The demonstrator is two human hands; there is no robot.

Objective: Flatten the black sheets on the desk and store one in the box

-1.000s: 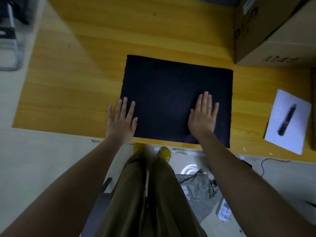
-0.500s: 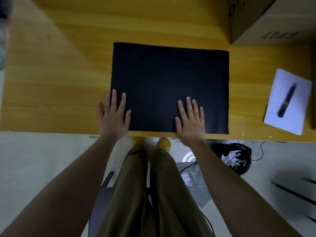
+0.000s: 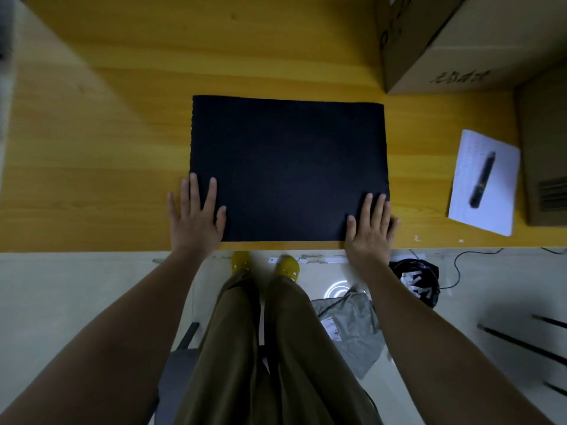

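A black rectangular sheet (image 3: 288, 167) lies flat on the yellow wooden desk (image 3: 107, 148), its near edge close to the desk's front edge. My left hand (image 3: 196, 216) rests flat on the sheet's near left corner, fingers spread, partly on the desk. Pressing flat on the near right corner is my right hand (image 3: 371, 225), fingers apart. Neither hand holds anything. A brown cardboard box (image 3: 460, 41) stands at the back right of the desk. I cannot tell whether more than one sheet lies in the black stack.
A white notepad (image 3: 487, 167) with a dark pen (image 3: 481, 180) on it lies at the right. Another brown object (image 3: 546, 154) stands at the far right edge. Below the desk are my legs, a grey bag (image 3: 352, 329) and a black bag (image 3: 417, 277) on the floor.
My right hand has slid from the sheet's middle to its near right corner. My left hand stays at the near left corner. The camera view has shifted.
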